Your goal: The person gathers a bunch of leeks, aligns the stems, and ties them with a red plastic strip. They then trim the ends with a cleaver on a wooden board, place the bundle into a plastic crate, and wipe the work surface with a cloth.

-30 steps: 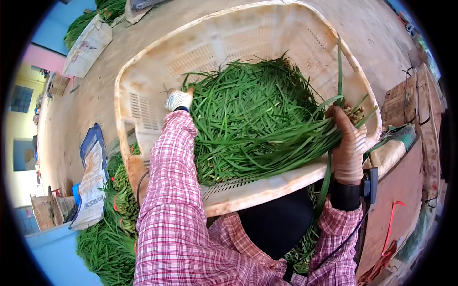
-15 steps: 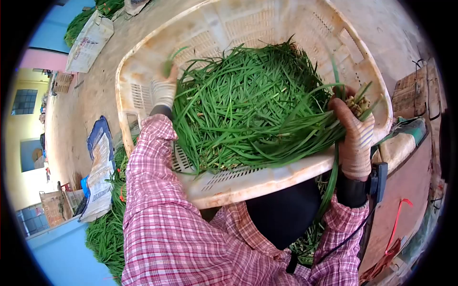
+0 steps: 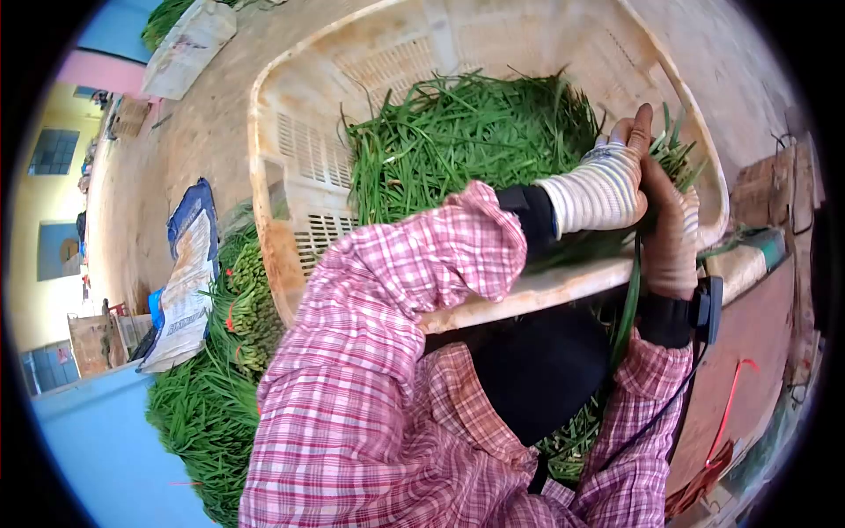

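Across the person's lap sits a big cream plastic basket. Its slotted wall tilts toward the body, which seems to bring the contents within easy arm's reach. Filling its right and far part is a loose heap of long green leaves (chive-like, thin and flat), lying every way rather than lined up. On the ground to the left, just beside the basket's near corner, lie tied bundles of the same greens, stacked with their cut ends together and red ties showing. A printed sack is spread flat further left. At the right edge of the basket the two gloved hands meet. The right hand, in a brownish glove, is closed around the stem ends of a bunch drawn out of the heap, gripping low where the stalks are firmest. The left hand, in a white striped glove, has its plaid sleeve crossing over the near rim. It wraps over the same bunch and presses against the right hand, its forefinger sticking up, so the stalks are squeezed into one tight sheaf. One stray leaf hangs down past the rim, outside the grip. A small dark device is strapped at the right wrist.
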### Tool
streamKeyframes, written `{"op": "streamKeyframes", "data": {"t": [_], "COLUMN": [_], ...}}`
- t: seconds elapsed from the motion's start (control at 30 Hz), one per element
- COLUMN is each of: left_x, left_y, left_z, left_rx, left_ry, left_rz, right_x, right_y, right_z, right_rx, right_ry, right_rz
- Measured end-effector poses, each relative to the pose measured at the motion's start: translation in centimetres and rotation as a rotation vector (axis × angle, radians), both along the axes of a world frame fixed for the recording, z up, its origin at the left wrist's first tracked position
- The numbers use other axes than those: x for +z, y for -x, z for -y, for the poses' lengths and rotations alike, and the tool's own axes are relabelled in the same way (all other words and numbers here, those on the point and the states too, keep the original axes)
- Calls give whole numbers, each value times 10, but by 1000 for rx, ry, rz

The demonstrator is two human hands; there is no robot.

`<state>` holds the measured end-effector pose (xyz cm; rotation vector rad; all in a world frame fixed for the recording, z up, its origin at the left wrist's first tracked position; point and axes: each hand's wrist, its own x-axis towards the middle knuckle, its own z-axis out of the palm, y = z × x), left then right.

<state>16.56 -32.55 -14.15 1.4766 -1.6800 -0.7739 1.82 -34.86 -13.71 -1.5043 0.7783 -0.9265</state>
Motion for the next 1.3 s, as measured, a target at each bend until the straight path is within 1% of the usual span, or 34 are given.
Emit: {"op": "streamKeyframes", "data": {"t": [0.03, 0.07, 0.1, 0.13, 0.2, 0.23, 0.27, 0.3, 0.33, 0.37, 0.4, 0.43, 0.47, 0.5, 0.57, 0.63, 0.67, 0.7, 0.77, 0.83, 0.87, 0.9, 0.93, 0.97, 1.03, 1.1, 1.13, 1.17, 1.2, 1.23, 1.3], "left_x": [1, -20, -16, -4, 6, -21, -37, -37, -46, -58, -62, -68, -74, -82, -97, -104, -114, -116, -114, -129, -143, -150, -153, -156, -173, -194, -203, -212, -189, -156, -151], "left_y": [4, -6, -24, -48, -102, -140, -167, -178, -183, -184, -177, -172, -165, -161, -153, -169, -188, -209, -239, -260, -263, -260, -252, -244, -237, -222, -205, -190, -161, -133, -98], "left_z": [-5, 7, 10, 6, 3, 10, 3, -10, -25, -35, -51, -64, -73, -83, -106, -112, -108, -104, -95, -85, -74, -62, -49, -35, -16, -1, 6, 13, 12, 14, 12], "left_rx": [-55, -172, -211, -150, 78, 161, 219, 301, 298, 218, 151, 40, -16, -97, -250, -103, -9, 44, 137, 404, 541, 549, 587, 625, 721, 690, 576, 452, 369, 284, 227], "left_ry": [11, 217, 219, 145, 22, 78, -8, -265, -442, -599, -697, -696, -828, -935, -880, -830, -838, -877, -911, -632, -540, -367, -333, -299, -317, -230, -131, -134, -229, -487, -489], "left_rz": [3, -84, -107, -62, 111, 278, 339, 445, 380, 409, 454, 447, 494, 496, 723, 810, 886, 947, 970, 671, 452, 397, 350, 301, 325, 201, 74, 50, 191, 302, 601], "right_x": [-22, -22, -18, -13, 19, 34, 44, 49, 53, 48, 41, 36, 26, 15, -10, -7, -7, -6, -3, -9, -9, -8, 1, 4, 5, 2, -1, -1, -1, -1, 5], "right_y": [10, 18, 16, 13, 11, 10, 13, 18, 28, 29, 28, 25, 17, 8, 4, -3, -4, -3, 0, 4, 7, 10, 3, 1, 0, 3, 4, 4, 5, 5, 3], "right_z": [10, 10, 9, 7, -2, -1, 2, 6, 11, 14, 19, 21, 15, 12, 8, 2, -1, -4, 1, 10, 12, 10, 1, -2, -4, -1, 2, 2, 3, 4, -1], "right_rx": [-81, -130, -154, -184, -418, -518, -519, -526, -461, -458, -451, -442, -489, -630, -554, -582, -592, -585, -585, -677, -659, -640, -569, -579, -594, -611, -636, -632, -628, -624, -617], "right_ry": [435, 638, 514, 395, 91, -63, -31, 1, 56, 229, 408, 591, 527, 588, 641, 466, 372, 365, 368, 615, 639, 661, 502, 512, 525, 536, 554, 544, 534, 525, 453], "right_rz": [-231, -351, -241, -122, 113, 238, 346, 454, 454, 426, 395, 360, 292, 89, -82, -69, -66, -84, -107, -334, -403, -475, -313, -332, -378, -375, -391, -401, -410, -420, -442]}}
